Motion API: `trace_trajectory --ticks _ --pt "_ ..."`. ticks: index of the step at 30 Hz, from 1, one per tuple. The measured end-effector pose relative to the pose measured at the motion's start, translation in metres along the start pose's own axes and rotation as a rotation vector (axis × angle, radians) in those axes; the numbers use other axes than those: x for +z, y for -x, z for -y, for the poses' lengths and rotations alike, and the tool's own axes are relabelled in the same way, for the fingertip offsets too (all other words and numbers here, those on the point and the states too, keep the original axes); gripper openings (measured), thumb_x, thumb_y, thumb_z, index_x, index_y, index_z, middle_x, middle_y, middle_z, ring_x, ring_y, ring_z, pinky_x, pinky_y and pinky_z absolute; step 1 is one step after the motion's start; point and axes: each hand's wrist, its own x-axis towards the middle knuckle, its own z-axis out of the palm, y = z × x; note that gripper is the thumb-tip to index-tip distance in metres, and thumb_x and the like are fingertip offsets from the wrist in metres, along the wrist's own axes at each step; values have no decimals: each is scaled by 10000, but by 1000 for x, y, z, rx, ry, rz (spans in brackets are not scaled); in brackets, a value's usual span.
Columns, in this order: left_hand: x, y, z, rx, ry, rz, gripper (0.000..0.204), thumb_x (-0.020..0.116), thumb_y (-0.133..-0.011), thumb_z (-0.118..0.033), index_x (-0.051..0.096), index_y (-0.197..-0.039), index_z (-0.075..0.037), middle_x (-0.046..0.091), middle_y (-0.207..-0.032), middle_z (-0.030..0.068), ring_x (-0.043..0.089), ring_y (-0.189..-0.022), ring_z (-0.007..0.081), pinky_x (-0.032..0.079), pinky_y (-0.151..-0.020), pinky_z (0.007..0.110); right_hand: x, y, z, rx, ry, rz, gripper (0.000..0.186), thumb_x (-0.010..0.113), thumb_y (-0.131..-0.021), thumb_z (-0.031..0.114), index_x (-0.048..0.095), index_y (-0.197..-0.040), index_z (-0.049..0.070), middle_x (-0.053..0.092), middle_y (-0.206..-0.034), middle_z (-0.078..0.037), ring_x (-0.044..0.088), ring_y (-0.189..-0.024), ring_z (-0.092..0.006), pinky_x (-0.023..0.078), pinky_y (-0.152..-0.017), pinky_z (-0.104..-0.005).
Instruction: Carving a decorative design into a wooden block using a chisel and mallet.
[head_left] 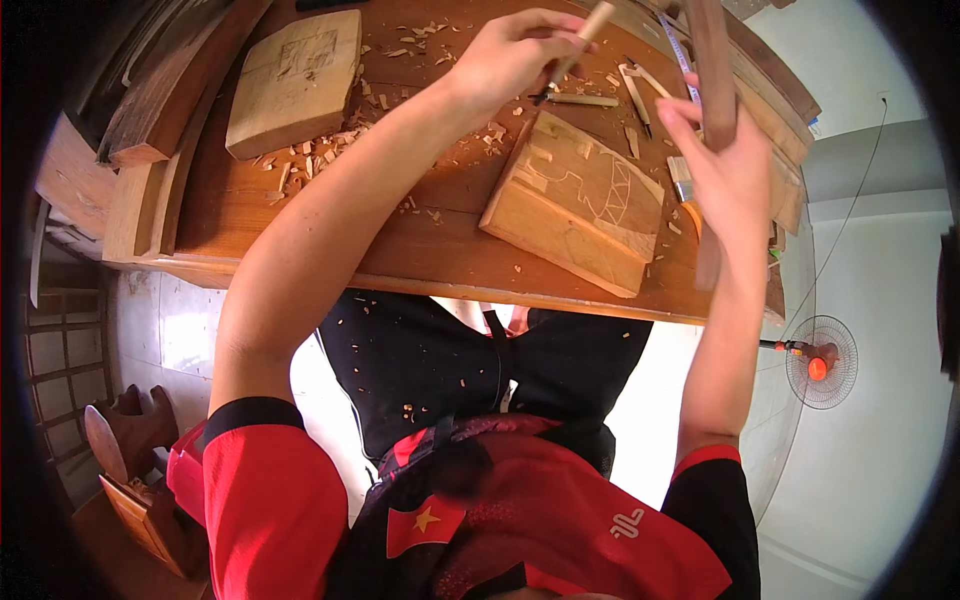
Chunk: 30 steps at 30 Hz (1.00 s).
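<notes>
My left hand (pixel 515 58) is closed around a chisel (pixel 580 40) with a pale wooden handle, its dark blade tilted down above the tabletop. My right hand (pixel 728 165) grips a long brown wooden bar (pixel 708 60), which stretches above and below the fist. Between and below the hands, a wooden block (pixel 570 215) lies at an angle near the table's front edge. Thin lines and shallow cuts mark its upper face. Just beyond it rests another chisel (pixel 590 100), and a further chisel (pixel 637 105) lies closer to my right hand.
Wood chips (pixel 310 160) are scattered over the brown table (pixel 420 245). A thick pale board (pixel 300 80) lies at far left, beside stacked timber (pixel 180 90). More planks line the right side, near a brush (pixel 682 178). A fan (pixel 820 362) stands beyond the table.
</notes>
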Motion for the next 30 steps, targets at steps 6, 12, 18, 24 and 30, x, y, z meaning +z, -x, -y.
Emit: trace_trajectory --ticks 6,12,18,24,30 --pt "3 16 -19 -7 -191 455 436 545 -982 -73 566 -1411 1 664 -1289 102 676 -1114 179 580 -926 333 -1 87 -5 -56 110 193 609 917 -774 290 626 -1218 -6 740 -1045 -167 711 -936 -246 529 -840 -351" --pt "13 21 -5 -89 -177 600 336 577 -1019 -103 608 -1347 -34 693 -1195 85 736 -1023 175 586 -862 274 -2 75 -40 39 26 160 624 931 -749 290 621 -1188 -26 735 -1044 -195 711 -971 -302 530 -858 -393" --pt "27 27 4 -47 -49 481 315 680 -966 -134 658 -1265 -37 710 -1139 72 728 -1015 191 576 -870 320 -9 59 -62 29 107 79 519 880 -823 295 624 -1141 -25 723 -1018 -196 684 -898 -284 524 -841 -375" --pt "35 24 5 -32 -7 653 452 604 -1031 -24 547 -1479 -33 711 -1205 116 717 -1003 179 586 -877 289 -27 88 -57 119 -187 39 405 807 -921 234 622 -1188 -9 654 -933 -36 609 -801 -98 492 -707 -252" --pt "52 29 -8 -10 -155 670 363 663 -1012 -83 658 -1373 -50 762 -1068 107 721 -929 142 591 -838 277 -38 128 -54 271 -520 47 417 640 -1017 204 533 -1340 -38 584 -935 -63 470 -535 -55 348 -465 -221"
